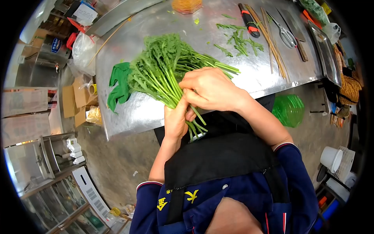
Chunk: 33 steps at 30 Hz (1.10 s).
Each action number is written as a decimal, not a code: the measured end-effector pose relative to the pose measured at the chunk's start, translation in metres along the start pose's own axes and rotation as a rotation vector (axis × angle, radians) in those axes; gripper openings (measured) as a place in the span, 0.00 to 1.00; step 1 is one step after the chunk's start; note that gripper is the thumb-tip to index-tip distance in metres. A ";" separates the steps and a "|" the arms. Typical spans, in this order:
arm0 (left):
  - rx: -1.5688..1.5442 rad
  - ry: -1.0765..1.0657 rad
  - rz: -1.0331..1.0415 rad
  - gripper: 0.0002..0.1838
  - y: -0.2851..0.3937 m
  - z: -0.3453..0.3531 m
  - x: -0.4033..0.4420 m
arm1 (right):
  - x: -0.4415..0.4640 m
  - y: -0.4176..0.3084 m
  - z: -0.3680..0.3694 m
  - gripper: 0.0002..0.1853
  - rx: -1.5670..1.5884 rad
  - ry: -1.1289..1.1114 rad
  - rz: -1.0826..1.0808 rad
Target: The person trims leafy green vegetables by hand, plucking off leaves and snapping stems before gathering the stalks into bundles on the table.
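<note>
Green leafy bunch (165,84) spans the near edge of the steel table (119,123), left hand (175,121) clasping its stems, right hand (212,89) pinching them (just beside). Loosening either grip could spill stalks off that edge.

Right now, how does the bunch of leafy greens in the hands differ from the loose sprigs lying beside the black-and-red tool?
The bunch of leafy greens is large and thick, while the loose sprigs are small and scattered. The bunch is gripped in the left hand, whereas the sprigs lie on the metal table. Both are green, with finely divided leaves.
</note>
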<state>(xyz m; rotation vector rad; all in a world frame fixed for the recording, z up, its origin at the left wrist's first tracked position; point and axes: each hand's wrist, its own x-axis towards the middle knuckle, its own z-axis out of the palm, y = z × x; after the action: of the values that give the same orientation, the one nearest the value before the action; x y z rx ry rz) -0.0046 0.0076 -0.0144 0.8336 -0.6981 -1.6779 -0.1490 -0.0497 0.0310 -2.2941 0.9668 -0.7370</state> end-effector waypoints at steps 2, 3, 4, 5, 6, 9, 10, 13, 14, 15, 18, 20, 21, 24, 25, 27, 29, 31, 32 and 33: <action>-0.031 0.070 0.019 0.08 0.004 0.007 -0.003 | 0.000 0.002 -0.012 0.13 0.141 -0.105 0.104; -0.013 0.086 -0.001 0.09 0.007 -0.002 -0.004 | -0.001 0.015 -0.013 0.15 0.133 0.000 0.116; -0.078 0.086 0.016 0.11 0.013 -0.006 -0.003 | -0.004 0.033 -0.017 0.15 0.307 0.061 0.296; -0.111 0.139 0.039 0.11 0.018 -0.013 -0.002 | -0.009 0.058 -0.021 0.13 0.403 0.177 0.263; -0.146 0.192 0.063 0.11 0.021 -0.021 -0.001 | -0.014 0.069 -0.031 0.12 0.293 0.238 0.402; -0.160 0.165 0.161 0.12 0.031 -0.037 0.000 | -0.032 0.087 -0.030 0.11 -0.162 0.121 0.521; -0.155 0.182 0.204 0.12 0.032 -0.040 0.001 | -0.036 0.091 -0.024 0.11 -0.220 0.056 0.556; -0.171 0.357 0.224 0.12 0.036 -0.028 0.003 | -0.042 0.096 0.005 0.11 -0.340 0.099 0.556; -0.166 0.382 0.211 0.12 0.040 -0.016 0.002 | -0.039 0.097 0.013 0.11 -0.391 0.131 0.542; -0.167 0.400 0.194 0.11 0.042 -0.010 0.002 | -0.036 0.095 0.012 0.10 -0.342 0.070 0.594; -0.223 0.310 0.215 0.11 0.038 -0.025 0.001 | -0.032 0.093 0.004 0.10 -0.261 -0.013 0.636; -0.324 0.198 0.194 0.10 0.035 -0.036 0.000 | -0.031 0.092 -0.005 0.10 -0.177 -0.015 0.636; -0.374 0.144 0.188 0.10 0.036 -0.038 0.000 | -0.030 0.092 -0.010 0.10 -0.136 -0.018 0.631; -0.382 0.201 0.183 0.10 0.033 -0.036 -0.001 | -0.028 0.101 -0.031 0.11 0.468 0.161 0.485; -0.369 0.227 0.176 0.11 0.033 -0.035 -0.001 | -0.027 0.094 -0.041 0.10 0.523 0.203 0.455; -0.377 0.251 0.169 0.10 0.032 -0.034 0.000 | -0.023 0.078 -0.067 0.10 0.621 0.291 0.384; -0.361 0.289 0.171 0.10 0.033 -0.032 0.003 | -0.023 0.074 -0.072 0.15 0.639 0.292 0.437; -0.315 0.341 0.166 0.11 0.030 -0.028 0.004 | -0.026 0.088 -0.050 0.20 0.479 0.196 0.521; -0.297 0.352 0.149 0.12 0.030 -0.025 0.003 | -0.035 0.096 -0.044 0.21 0.553 0.069 0.702; -0.281 0.364 0.137 0.13 0.030 -0.022 0.003 | -0.037 0.086 -0.046 0.20 0.743 0.117 0.684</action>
<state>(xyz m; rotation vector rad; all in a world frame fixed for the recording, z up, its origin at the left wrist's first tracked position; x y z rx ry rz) 0.0295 -0.0033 -0.0035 0.8390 -0.2549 -1.4102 -0.2413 -0.0854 -0.0027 -1.1900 1.1786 -0.7524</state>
